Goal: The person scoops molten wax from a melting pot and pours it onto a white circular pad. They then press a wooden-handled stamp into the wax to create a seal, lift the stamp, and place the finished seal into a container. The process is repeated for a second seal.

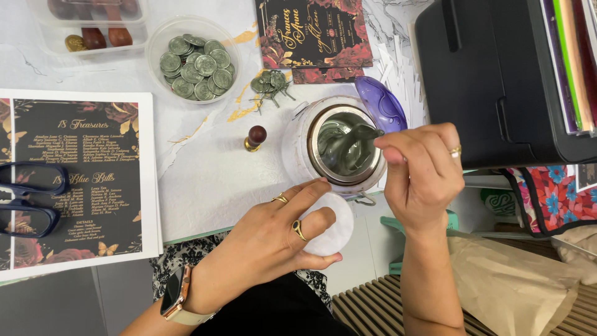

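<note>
From the head camera, the right hand point(424, 169) has its fingers pinched shut on the handle of a spoon point(354, 140) whose bowl dips into a small melting pot point(343, 149) just ahead of the fingertips, full of grey-green molten wax; the grip is tight and high on the handle, probably to keep the fingers clear of the hot rim. The left hand point(280, 239) lies with fingers spread and loosely curled over a round white pad point(333, 225), fingertips just short of the pot's base, seemingly steadying it at the table edge. A purple lid point(382, 102) stands hinged open beyond the right fingers. Past the left fingertips sit a wooden-handled stamp point(254, 137), a bowl of finished wax seals point(194, 59) and a dark floral card point(314, 34). The surface is a white marbled table point(205, 180); a printed dark sheet point(81, 180) and scissors point(25, 199) lie well left, a black printer point(497, 74) well right.
</note>
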